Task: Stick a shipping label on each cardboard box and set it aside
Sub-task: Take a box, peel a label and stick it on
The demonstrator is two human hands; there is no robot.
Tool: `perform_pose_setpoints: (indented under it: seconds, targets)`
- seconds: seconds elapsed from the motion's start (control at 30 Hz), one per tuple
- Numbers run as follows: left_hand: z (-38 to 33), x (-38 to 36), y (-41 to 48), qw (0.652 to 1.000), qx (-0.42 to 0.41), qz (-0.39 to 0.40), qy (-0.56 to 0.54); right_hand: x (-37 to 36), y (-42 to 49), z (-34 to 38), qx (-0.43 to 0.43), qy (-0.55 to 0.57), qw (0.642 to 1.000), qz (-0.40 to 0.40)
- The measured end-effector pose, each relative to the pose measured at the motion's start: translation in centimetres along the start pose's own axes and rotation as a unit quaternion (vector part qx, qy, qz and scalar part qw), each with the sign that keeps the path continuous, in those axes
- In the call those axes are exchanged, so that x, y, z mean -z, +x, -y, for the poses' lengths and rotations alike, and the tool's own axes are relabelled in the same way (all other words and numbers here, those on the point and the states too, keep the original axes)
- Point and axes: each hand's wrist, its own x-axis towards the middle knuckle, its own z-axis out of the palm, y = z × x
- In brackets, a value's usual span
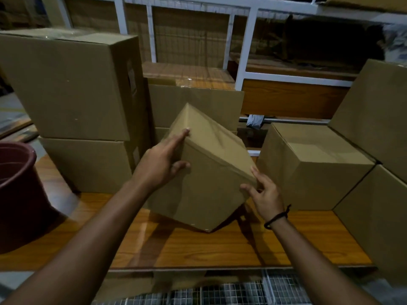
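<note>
The left hand point(158, 166) and right hand point(266, 194) press straight fingers against a plain brown cardboard box point(211, 168). It is tilted on one corner on the glossy wooden tabletop point(198, 249), long axis leaning away. Stacked brown cartons point(72, 84) flank it, with a white metal rack point(246, 51) behind.

Only 1 view is given, from a wide-angle camera worn on the person's head. It faces forward and steeply down over the table point(220, 249), whose near edge crosses the lower frame, with wire mesh point(231, 291) below it at the bottom edge. The left forearm point(94, 234) enters from the lower left corner and the right forearm point(308, 256) from the lower right, meeting at a tilted cardboard box point(204, 186) close in at centre. The posts of the white frame point(246, 47) lean along the top. A bucket point(19, 190) is cut off at the left edge.
</note>
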Motion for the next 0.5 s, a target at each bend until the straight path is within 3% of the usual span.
perform_pose_setpoints:
  seconds: [0.27, 0.5]
  targets:
    - [1.3, -5.8, -5.4, 0.965, 0.191, -0.020, -0.176, 2.4, 1.3, 0.3, 0.082, -0.153, 0.985, -0.011]
    - [1.9, -7.7, -7.1, 0.962, 0.216, -0.022, -0.163, 1.4, 0.2, -1.0, 0.067, -0.146, 0.987, 0.000]
